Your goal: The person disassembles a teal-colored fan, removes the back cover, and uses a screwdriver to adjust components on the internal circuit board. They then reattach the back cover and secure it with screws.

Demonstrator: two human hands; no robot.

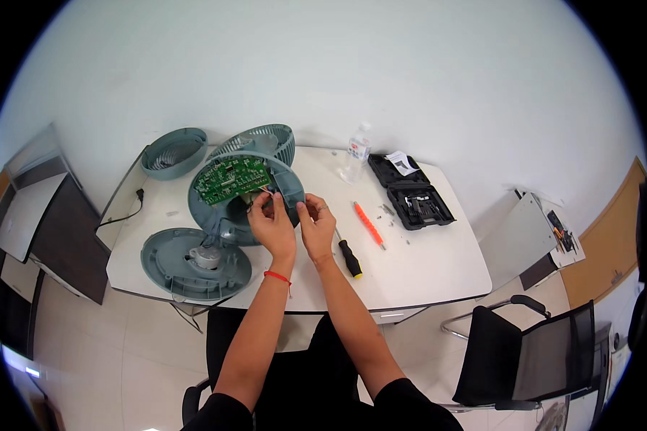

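Observation:
A grey-green round fan housing (289, 179) stands tilted on the table, with a green circuit board (230, 181) across its upper part. My left hand (273, 233) reaches inside it, fingertips pinched on thin wires (266, 189) by the board's lower right corner. At the right rim, my right hand (316, 231) has its thumb and fingers closed on the housing's edge; the exact contact is partly hidden. Below the housing lies a grey-green oval base (165, 262) with a round silver motor (207, 257) in it.
Behind stand a slatted fan grille (277, 140) and a round cover (175, 154). To the right lie a black-yellow screwdriver (350, 260), an orange-red rod-shaped tool (369, 225), small metal parts (388, 210), a water bottle (356, 154) and an opened black tool case (417, 205).

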